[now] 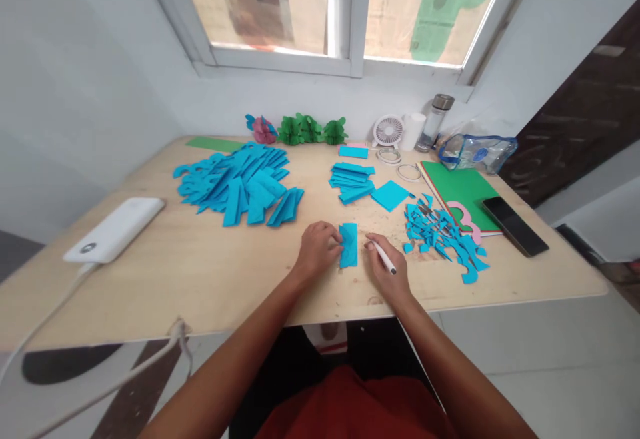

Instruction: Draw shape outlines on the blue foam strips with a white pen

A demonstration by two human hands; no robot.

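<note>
A small rectangle of blue paper (349, 245), which looks folded, lies on the wooden table in front of me. The curled fingers of my left hand (319, 248) grip its left edge against the tabletop. Just to the right, my right hand (389, 271) is closed around a white pen (381, 255) with a dark end. That hand stays a little apart from the paper. The pen's writing tip is too small to make out.
A large heap of folded blue paper (235, 182) lies left, a smaller stack (352, 181) behind my hands. Blue scraps (440, 225) spread at right, beside a phone (515, 225) and green sheet (463, 192). A power bank (115, 229) with cable sits left; a fan (388, 131) stands behind.
</note>
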